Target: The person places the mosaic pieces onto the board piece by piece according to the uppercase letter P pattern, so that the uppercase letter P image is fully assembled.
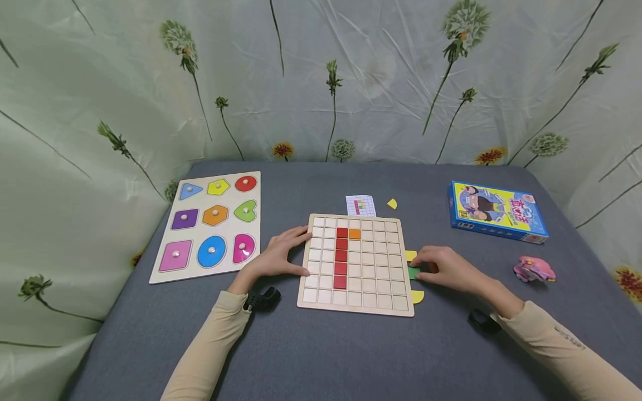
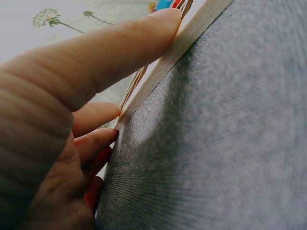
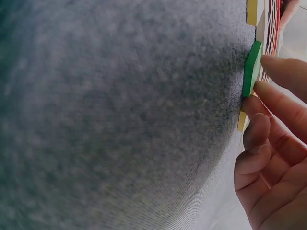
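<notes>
A square wooden grid board [image 1: 371,284] lies on the table, with a column of red tiles [image 1: 340,255] and one orange tile [image 1: 354,234] in its cells. My left hand [image 1: 276,256] rests at the board's left edge; thumb and fingertips, extended, touch its side in the left wrist view. At the opposite edge, my right hand [image 1: 446,267] has thumb and index finger on a green piece [image 3: 253,69], its other fingers curled. Yellow pieces [image 1: 418,296] stick out beside the board above and below the green one.
Behind the board lie a small pattern card [image 1: 361,205] and a yellow wedge [image 1: 392,204]. A shape-puzzle board [image 1: 200,188] with knobbed pieces is at the left. To the right are a blue and yellow box [image 1: 496,211] and a pink toy figure [image 1: 534,269].
</notes>
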Demonstrator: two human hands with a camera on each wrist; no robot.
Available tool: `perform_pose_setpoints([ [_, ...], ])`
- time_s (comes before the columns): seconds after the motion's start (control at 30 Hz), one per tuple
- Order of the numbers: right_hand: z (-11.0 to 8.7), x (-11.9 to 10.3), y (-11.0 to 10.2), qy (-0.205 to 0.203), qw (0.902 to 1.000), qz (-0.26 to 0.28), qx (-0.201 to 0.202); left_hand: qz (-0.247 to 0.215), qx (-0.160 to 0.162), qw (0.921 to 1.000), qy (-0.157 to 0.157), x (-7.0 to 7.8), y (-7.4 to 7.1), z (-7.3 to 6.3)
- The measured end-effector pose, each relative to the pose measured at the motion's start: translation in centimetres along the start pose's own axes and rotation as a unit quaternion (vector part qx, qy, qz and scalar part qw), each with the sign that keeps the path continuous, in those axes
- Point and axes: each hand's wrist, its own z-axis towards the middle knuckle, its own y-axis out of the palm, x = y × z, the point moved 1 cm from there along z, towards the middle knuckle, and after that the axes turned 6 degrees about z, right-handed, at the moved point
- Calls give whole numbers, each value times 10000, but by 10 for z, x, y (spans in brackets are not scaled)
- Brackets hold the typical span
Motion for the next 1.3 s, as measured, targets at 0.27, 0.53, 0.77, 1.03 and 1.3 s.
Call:
perform_pose_setpoints([
  [0.27, -3, -1, 1, 149, 9998, 20, -114, -24, -23, 10000, -68, 0, 0, 0],
  [0.53, -2, -1, 4, 260, 9996, -34, -126, -74, -30, 10000, -50, -1, 1, 0],
  [0.77, -3, -1, 3, 268, 9994, -181, -81, -47, -19, 10000, -4, -1, 1, 0],
  [1.03, -6, -2, 1, 352, 9992, -213, 20, -47, -37, 10000, 6, -1, 1, 1],
  [1.3, -6, -2, -3, 387, 9990, -215, 100, -43, -20, 10000, -4, -1, 1, 1],
])
